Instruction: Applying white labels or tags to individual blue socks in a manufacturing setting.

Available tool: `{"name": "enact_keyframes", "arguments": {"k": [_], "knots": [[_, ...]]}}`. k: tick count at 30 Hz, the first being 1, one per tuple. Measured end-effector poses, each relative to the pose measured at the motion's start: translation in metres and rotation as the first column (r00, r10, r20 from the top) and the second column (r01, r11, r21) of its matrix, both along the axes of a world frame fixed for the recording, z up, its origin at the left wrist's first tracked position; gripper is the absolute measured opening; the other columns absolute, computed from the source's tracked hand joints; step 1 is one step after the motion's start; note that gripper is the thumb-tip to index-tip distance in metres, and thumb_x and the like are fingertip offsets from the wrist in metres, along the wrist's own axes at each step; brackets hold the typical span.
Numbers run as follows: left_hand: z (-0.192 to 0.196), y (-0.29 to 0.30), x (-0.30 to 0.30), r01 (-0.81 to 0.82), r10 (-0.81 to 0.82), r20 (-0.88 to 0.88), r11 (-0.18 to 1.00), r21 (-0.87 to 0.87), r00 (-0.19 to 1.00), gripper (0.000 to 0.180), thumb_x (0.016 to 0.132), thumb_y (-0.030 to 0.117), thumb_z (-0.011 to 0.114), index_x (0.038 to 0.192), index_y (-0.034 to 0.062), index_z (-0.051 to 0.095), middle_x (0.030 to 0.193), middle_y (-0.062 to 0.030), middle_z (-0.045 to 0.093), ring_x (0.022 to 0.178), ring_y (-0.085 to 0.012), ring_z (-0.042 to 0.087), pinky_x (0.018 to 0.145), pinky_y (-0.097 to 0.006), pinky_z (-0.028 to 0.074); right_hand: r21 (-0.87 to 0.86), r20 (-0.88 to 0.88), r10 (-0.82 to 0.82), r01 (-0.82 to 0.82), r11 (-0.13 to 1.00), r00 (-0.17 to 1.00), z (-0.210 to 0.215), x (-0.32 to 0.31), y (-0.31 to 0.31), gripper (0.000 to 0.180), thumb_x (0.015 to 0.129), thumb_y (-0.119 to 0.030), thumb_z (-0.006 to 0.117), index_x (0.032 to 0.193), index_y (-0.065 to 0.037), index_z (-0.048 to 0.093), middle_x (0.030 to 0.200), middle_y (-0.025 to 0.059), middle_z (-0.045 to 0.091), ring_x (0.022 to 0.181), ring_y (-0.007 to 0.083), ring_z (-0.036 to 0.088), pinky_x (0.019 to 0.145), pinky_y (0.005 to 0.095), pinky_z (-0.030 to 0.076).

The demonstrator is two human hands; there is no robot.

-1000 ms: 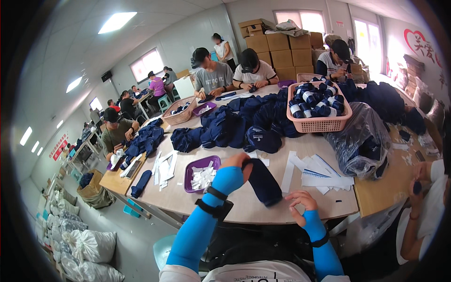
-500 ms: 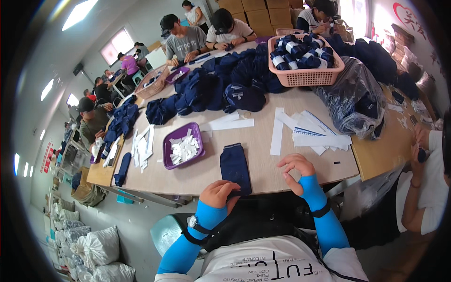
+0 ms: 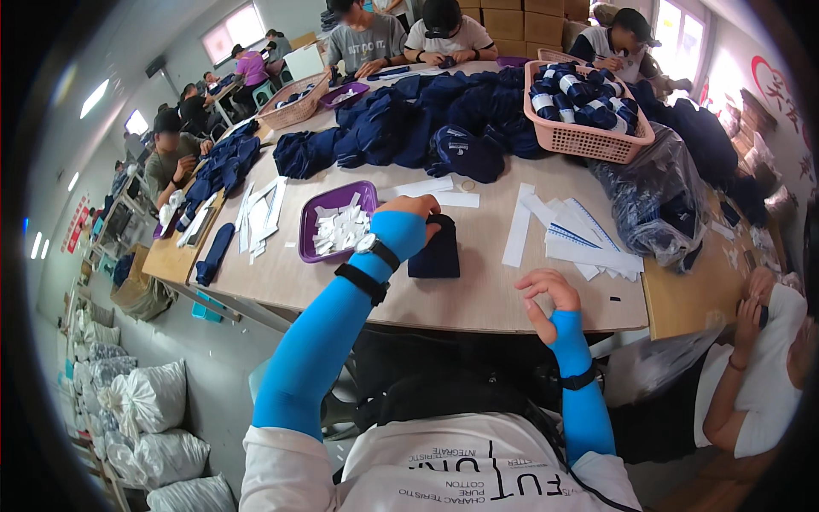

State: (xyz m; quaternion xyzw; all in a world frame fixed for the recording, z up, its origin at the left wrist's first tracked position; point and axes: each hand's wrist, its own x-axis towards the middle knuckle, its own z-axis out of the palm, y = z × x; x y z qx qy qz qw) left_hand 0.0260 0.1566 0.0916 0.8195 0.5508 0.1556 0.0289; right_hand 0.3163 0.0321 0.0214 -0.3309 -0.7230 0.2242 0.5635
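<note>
A flat navy cloth piece (image 3: pixel 434 256), doubled over, lies on the table in front of me. At its far end, my left hand (image 3: pixel 413 210) has its fingers bent and closed on the cloth's edge; the fingertips are partly hidden. My right hand (image 3: pixel 550 296) hovers over the table's near edge to the right of the cloth, fingers curved and apart, holding nothing. Just left of my left hand stands a purple basket (image 3: pixel 304 224) with many small white slips (image 3: pixel 339 227) in it.
Beyond lie a navy garment heap (image 3: pixel 392 128) and a pink basket (image 3: pixel 589 141) of banded navy rolls. White paper strips (image 3: pixel 589 247) and a clear plastic bag (image 3: pixel 653 205) lie at right. A person (image 3: pixel 751 358) sits close on my right; others work across the table.
My left hand has moved away from me, from the cloth's near end to its far end. The cloth now looks shorter, folded over. My right hand stays open. The view has shifted.
</note>
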Motion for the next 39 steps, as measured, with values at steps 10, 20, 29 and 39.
{"name": "enact_keyframes", "arguments": {"k": [10, 20, 29, 39], "knots": [[-0.055, -0.069, 0.019, 0.220, -0.223, -0.013, 0.951, 0.217, 0.975, 0.046, 0.090, 0.023, 0.070, 0.134, 0.0126, 0.062, 0.147, -0.0190, 0.053, 0.134, -0.0428, 0.050, 0.109, -0.049, 0.045, 0.004, 0.020, 0.022, -0.022, 1.000, 1.000, 0.002, -0.003, 0.001, 0.012, 0.077, 0.000, 0.066, 0.087, -0.003, 0.063, 0.100, 0.0141, 0.073, 0.101, 0.0331, 0.065, 0.094, 0.0419, 0.050], [-0.081, -0.116, 0.036, -0.030, 0.017, 0.055, 0.970, 0.242, 0.998, 0.083, 0.087, 0.057, 0.068, 0.148, 0.0045, 0.049, 0.157, -0.0345, 0.033, 0.144, -0.0552, 0.032, 0.119, -0.058, 0.029, -0.038, 0.246, -0.013, 0.023, 0.999, 0.969, 0.004, -0.006, 0.004, 0.012, 0.076, -0.003, 0.069, 0.087, -0.003, 0.064, 0.102, 0.0134, 0.073, 0.104, 0.0338, 0.065, 0.097, 0.0424, 0.049], [-0.074, -0.144, 0.036, -0.047, 0.005, 0.177, 0.972, 0.232, 0.984, 0.086, 0.084, 0.061, 0.069, 0.145, 0.0027, 0.051, 0.151, -0.0326, 0.042, 0.142, -0.0521, 0.037, 0.118, -0.057, 0.030, -0.065, 0.381, -0.004, 0.031, 0.997, 0.925, 0.005, -0.009, 0.005, 0.018, 0.076, -0.005, 0.070, 0.093, -0.003, 0.066, 0.108, 0.0140, 0.073, 0.111, 0.0349, 0.062, 0.100, 0.0433, 0.047], [-0.085, -0.112, 0.029, -0.075, 0.012, 0.258, 0.970, 0.233, 0.966, 0.093, 0.086, 0.072, 0.059, 0.147, 0.0028, 0.052, 0.159, -0.0230, 0.038, 0.149, -0.0448, 0.030, 0.120, -0.060, 0.023, 0.043, 0.727, -0.113, 0.120, 0.992, 0.677, 0.008, -0.014, 0.002, 0.048, 0.080, -0.013, 0.067, 0.127, -0.001, 0.062, 0.141, 0.0219, 0.059, 0.133, 0.0438, 0.052, 0.112, 0.0490, 0.040]]}}
